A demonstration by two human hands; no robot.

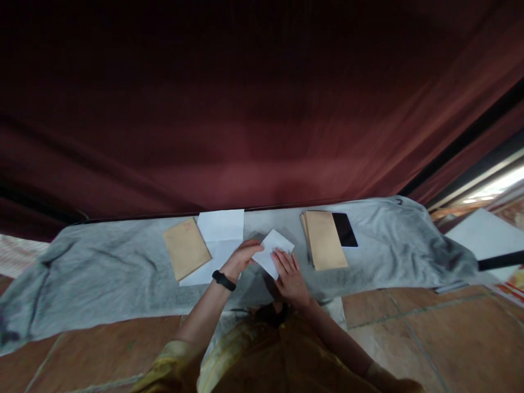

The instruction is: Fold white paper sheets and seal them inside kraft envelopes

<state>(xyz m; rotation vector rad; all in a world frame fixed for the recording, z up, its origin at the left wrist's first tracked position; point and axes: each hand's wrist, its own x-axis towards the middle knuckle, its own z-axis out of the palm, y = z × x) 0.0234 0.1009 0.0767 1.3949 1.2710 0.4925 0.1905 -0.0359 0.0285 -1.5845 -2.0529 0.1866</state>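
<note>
A small folded sheet of white paper (pixel 275 240) is between my two hands, above the grey cloth. My left hand (pixel 244 253), with a black band on its wrist, pinches the paper's left corner. Across the right part of the paper lies my right hand (pixel 290 275), fingers stretched out flat on its surface. Creased white sheets (pixel 221 225) lie to the left, partly behind my left forearm. A brown envelope (pixel 186 248) rests tilted on their left edge. To the right of my hands is a stack of brown envelopes (pixel 326 240).
A dark phone or tablet (pixel 346 230) sticks out from under the right envelope stack. Grey cloth (pixel 385 245) covers the long narrow surface. A dark red curtain (pixel 262 180) hangs along its far edge. Tiled floor (pixel 450 333) shows at the near side.
</note>
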